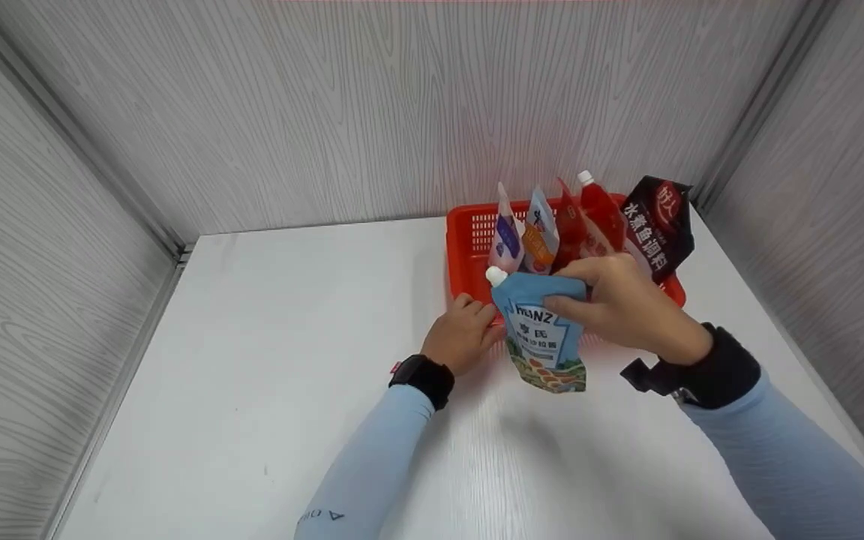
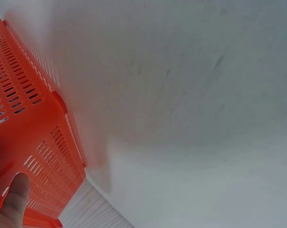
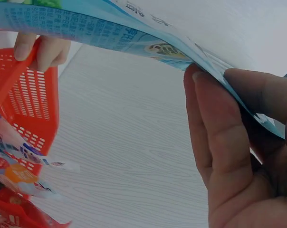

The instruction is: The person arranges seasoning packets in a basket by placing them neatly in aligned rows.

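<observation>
A blue Heinz salad dressing pouch (image 1: 541, 322) with a white cap hangs upright from my right hand (image 1: 623, 304), which pinches its top edge between thumb and fingers. In the right wrist view the pouch (image 3: 105, 35) is seen nearly edge-on, held between the fingertips (image 3: 219, 109). My left hand (image 1: 460, 334) grips the front left rim of the red plastic basket (image 1: 469, 225). The left wrist view shows one finger (image 2: 17, 194) against the slotted basket wall (image 2: 43, 133). In the head view, the dressing pouch hides part of the basket's front side.
Inside the basket stand several packets: a purple-and-white pouch (image 1: 507, 240), an orange-and-white pouch (image 1: 541, 236), a red pouch with a white cap (image 1: 601, 206) and a black seasoning packet (image 1: 661, 225) leaning over the right rim. Grey wood-grain panels (image 1: 312, 112) enclose the white table (image 1: 267, 337).
</observation>
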`<act>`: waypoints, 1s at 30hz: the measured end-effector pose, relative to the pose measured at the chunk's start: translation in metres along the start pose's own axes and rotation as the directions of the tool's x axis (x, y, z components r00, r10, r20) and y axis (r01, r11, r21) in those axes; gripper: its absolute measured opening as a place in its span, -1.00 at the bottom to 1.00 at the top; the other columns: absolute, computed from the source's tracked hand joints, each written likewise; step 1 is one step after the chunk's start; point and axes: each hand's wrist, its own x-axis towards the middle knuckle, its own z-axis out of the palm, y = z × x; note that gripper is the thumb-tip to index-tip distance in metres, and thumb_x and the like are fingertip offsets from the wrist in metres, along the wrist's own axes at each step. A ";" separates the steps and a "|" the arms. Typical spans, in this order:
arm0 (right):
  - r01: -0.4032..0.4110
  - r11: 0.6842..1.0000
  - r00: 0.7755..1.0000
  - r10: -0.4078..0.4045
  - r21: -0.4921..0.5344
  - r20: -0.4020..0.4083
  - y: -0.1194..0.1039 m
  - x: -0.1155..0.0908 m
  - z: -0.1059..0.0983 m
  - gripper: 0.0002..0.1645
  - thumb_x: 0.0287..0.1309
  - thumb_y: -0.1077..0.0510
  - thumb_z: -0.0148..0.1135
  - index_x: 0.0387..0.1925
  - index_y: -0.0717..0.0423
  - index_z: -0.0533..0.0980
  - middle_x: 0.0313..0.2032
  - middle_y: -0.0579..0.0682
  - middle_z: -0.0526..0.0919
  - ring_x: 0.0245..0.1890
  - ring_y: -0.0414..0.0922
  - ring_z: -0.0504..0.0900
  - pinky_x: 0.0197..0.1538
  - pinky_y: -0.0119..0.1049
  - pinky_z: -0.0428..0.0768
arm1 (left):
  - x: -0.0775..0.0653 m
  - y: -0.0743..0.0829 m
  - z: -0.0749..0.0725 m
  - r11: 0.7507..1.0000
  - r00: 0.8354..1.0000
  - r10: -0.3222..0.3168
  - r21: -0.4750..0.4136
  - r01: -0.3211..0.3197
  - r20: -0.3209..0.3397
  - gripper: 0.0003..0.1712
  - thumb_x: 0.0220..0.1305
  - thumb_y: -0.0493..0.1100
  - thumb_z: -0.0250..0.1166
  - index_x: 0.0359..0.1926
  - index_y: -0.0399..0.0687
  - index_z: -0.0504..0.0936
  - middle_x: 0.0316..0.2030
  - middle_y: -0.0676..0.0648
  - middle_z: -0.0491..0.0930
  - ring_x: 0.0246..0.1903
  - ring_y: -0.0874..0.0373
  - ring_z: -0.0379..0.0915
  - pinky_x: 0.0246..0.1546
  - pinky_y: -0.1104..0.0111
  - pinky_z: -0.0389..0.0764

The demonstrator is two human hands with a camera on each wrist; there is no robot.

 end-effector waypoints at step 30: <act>-0.297 0.941 0.940 0.258 -0.160 -0.224 -0.005 0.112 -0.018 -0.71 0.19 0.05 0.13 -0.16 0.10 0.62 -0.36 -0.01 0.65 -0.57 -0.22 0.61 -0.57 -0.39 0.56 | 0.007 0.008 0.000 0.999 0.998 0.038 0.037 -0.040 0.055 -0.43 0.31 0.30 -0.24 -0.13 0.04 0.51 -0.21 0.05 0.54 -0.17 0.15 0.22 -0.09 0.43 0.34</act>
